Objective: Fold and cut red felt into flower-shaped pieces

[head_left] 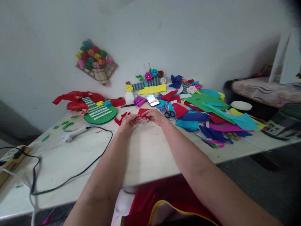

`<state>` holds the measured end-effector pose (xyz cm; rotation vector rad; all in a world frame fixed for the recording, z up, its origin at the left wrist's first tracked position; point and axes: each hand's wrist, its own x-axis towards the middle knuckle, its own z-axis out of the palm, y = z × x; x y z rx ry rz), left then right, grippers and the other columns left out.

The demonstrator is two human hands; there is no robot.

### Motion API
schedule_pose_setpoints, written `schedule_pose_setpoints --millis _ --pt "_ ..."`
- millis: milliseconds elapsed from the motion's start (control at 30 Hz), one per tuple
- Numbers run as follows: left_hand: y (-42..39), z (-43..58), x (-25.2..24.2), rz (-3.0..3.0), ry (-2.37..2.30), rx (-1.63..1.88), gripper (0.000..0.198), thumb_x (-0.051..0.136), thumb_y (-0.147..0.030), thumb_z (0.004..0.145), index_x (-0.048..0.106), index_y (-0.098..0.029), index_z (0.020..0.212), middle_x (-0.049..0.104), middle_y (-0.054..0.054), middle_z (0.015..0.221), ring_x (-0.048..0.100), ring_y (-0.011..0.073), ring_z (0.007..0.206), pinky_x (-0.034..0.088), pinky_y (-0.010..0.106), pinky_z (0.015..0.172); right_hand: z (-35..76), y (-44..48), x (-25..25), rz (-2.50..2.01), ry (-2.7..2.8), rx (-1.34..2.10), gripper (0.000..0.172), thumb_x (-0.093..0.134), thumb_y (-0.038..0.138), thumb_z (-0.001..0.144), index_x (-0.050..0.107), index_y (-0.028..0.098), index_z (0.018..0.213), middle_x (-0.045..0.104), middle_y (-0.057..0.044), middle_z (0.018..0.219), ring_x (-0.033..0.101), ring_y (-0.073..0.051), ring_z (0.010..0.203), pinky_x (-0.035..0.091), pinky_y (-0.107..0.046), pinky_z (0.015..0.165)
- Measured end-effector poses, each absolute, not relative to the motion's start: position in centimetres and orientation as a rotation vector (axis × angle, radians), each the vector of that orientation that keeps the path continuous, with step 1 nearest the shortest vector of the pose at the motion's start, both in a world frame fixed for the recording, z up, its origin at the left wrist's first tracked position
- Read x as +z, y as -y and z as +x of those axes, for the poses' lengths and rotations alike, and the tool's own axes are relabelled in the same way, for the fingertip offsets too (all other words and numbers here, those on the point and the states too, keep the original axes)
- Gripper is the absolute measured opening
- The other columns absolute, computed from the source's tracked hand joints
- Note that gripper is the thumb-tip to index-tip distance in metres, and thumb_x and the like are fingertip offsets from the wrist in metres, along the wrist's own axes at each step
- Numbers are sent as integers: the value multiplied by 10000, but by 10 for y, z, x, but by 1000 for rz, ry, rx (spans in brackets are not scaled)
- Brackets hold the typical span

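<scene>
Grip of left hand [129, 121] and right hand [155, 116] pinches red paper [141, 116] (scissors [169, 112] nearby).

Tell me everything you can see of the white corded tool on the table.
The white tool looks like a glue gun: smooth, pale, apparently plastic, with a small orange-red spot by its upper edge. It lies on the table, left of the left hand, untouched by either hand. A black cord leaves its right end. Finer detail is blurred.

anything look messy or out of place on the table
Yes: the coloured paper lies jumbled in an overlapping heap at right, and green cut-outs are scattered at left; untidy, though no damage is apparent.
</scene>
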<state>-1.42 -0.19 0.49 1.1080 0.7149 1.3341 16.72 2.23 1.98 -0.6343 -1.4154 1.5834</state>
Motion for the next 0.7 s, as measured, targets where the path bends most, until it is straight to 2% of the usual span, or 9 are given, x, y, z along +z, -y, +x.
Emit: schedule_pose_setpoints --millis 200,300,467,567,700 --pt "3 -15 5 1179 -729 1313 321 621 -145 633 631 -98 950 704 97 752 661 179 659 497 329 744 166 -24 18 -629 1397 1560 246 499 255 733 665 85 668 632 -65 562 475 -91 410 400 -222 418" --pt "3 -15 5 1197 -772 1304 330 599 -133 630 620 -91 957 700 92 722 657 174 639 499 325 731 164 -24 18 -710 1410 1499 222 610 302 706 665 91 665 626 -51 557 460 -73 413 388 -204 408" --pt "0 -16 3 1218 -832 1316 314 579 -131 624 626 -86 931 692 80 687 651 172 624 503 318 706 161 -22 19 -748 1422 1475 84 658 150 657 660 91 717 621 -22 562 477 -63 431 385 -187 409" --pt "-1 -16 2 1219 -857 1326 315 560 -131 616 625 -81 919 688 83 675 654 185 637 505 328 699 161 -19 22 -794 1415 1472 145 607 57 675 657 89 807 610 -4 529 466 -59 404 388 -189 411" --pt "-1 -15 3 1223 -885 1325 315 530 -138 610 616 -75 907 682 88 657 652 194 625 504 356 713 162 -17 24 -846 1437 1442 153 559 6 693 654 85 783 611 -4 521 457 -56 379 392 -198 411"
